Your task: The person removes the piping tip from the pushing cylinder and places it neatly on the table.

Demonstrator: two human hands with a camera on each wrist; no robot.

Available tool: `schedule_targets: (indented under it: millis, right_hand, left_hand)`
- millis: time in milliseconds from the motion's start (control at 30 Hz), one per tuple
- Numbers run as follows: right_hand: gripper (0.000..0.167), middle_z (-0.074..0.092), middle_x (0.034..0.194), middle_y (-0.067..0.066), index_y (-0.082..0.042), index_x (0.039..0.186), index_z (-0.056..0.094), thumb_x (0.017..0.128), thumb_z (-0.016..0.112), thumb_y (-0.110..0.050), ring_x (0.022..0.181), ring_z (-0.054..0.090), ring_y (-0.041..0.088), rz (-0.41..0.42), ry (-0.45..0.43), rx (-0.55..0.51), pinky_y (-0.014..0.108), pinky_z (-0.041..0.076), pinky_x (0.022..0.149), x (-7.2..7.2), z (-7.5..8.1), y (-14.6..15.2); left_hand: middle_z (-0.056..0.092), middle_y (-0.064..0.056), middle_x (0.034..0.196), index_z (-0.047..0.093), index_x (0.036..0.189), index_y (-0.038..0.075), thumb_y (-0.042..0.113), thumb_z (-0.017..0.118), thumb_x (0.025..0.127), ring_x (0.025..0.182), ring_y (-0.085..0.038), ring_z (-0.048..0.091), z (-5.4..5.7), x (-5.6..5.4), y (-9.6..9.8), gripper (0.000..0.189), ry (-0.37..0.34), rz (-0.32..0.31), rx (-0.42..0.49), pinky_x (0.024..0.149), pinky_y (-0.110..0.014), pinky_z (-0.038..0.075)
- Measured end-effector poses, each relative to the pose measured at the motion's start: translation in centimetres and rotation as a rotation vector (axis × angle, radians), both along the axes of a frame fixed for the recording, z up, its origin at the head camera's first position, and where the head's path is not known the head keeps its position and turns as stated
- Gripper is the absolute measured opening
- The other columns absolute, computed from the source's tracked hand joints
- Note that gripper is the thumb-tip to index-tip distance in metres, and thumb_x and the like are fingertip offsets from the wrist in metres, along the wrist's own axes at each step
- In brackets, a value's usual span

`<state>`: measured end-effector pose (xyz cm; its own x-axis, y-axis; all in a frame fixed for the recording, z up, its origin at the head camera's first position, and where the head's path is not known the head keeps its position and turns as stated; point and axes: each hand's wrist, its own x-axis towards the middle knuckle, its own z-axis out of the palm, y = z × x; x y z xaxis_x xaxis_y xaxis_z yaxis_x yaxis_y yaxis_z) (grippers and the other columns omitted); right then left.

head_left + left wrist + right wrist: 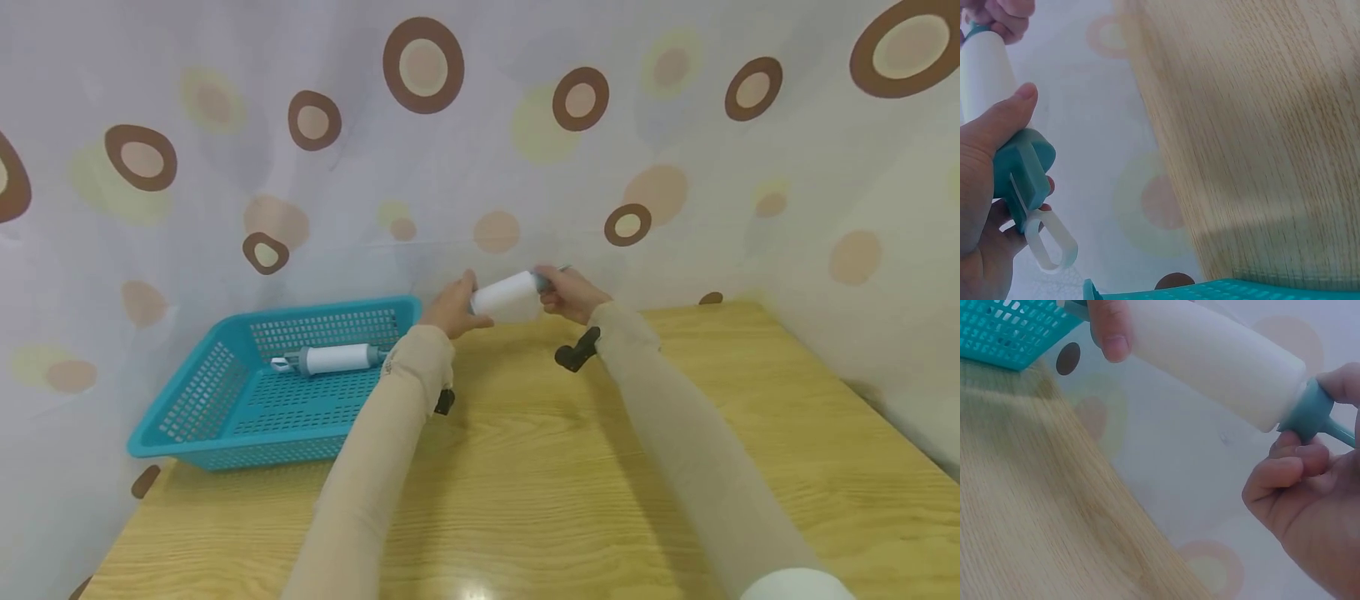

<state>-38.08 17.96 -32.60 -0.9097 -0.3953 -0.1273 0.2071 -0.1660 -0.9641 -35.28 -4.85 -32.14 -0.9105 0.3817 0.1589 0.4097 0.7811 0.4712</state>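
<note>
Both hands hold up a lint roller (504,293) with a white paper roll and teal ends, above the far edge of the table. My left hand (452,307) grips one end, its thumb lying along the roll. In the left wrist view, a teal end piece (1025,162) with a white hanging loop (1051,242) sticks out past that hand. At the opposite end, my right hand (572,293) pinches the teal cap (1307,411) between thumb and curled fingers. A pale, thin flap (521,312) shows under the roll in the head view.
A turquoise plastic basket (281,437) stands at the left of the wooden table (540,483), close to my left forearm. A second lint roller (339,358) lies in it. Behind the table hangs a pale cloth (480,167) with brown rings.
</note>
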Motion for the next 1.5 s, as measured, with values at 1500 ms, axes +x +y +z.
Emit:
schedule_targets:
  millis: [1500]
  right_hand:
    - [0.02,0.046,0.078,-0.001,-0.008,0.089,0.044,0.105,0.032,-0.013,0.063,0.039,0.01,0.016,-0.014,-0.141,0.021,0.035,0.064,0.1,-0.7,1.5]
  left_hand:
    - [0.036,-0.021,0.151,0.016,0.151,0.0,0.022,0.077,0.083,0.138,-0.033,0.038,-3.2,-1.1,0.8,0.095,-0.156,0.0,-0.225,0.114,-0.041,0.031]
